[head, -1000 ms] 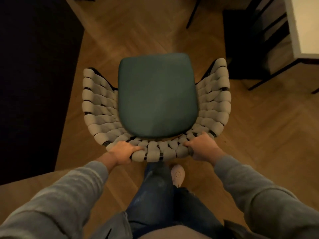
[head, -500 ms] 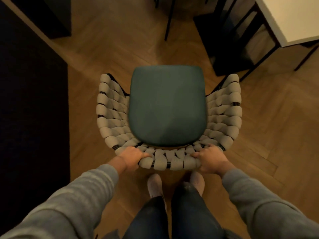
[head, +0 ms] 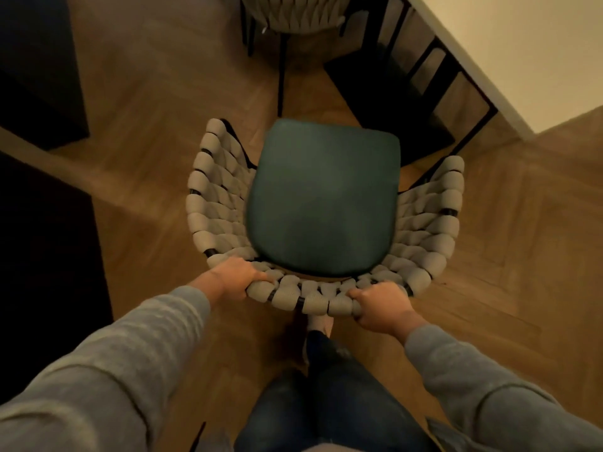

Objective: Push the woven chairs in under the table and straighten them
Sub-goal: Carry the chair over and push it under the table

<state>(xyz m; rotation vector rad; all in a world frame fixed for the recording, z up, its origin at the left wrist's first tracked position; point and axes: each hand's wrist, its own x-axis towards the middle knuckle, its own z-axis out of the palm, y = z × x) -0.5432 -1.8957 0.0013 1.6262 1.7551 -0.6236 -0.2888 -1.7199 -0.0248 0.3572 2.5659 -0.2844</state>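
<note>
The woven chair (head: 217, 203) is tub-shaped. Thick, pale grey-beige cord is plaited in fat loops round a thin black frame, making one curved wall that serves as back and both arms. Black metal shows in short gaps between the loops. Inside sits a dark green seat cushion (head: 323, 203), smooth with rounded corners.

The chair stands on the herringbone wooden floor (head: 146, 109), out from the counter (head: 522, 44) and just short of its corner, with its open front turned toward the counter. The cushion's front corner overlaps the counter's black base (head: 391, 89) in the view; whether they touch cannot be told.

Both hands are clamped on the back rim, the side farthest from the counter. The left hand (head: 233, 277) curls over the rim's left end and the right hand (head: 380, 305) over its right end, well apart, thumbs on top of the cord. Grey sleeves (head: 130, 353) lead back from them. Jeans (head: 326, 402) and a pale shoe (head: 321, 322) show beneath the rim.

A second woven chair (head: 300, 14) stands near the counter's base, farther along from that corner.
</note>
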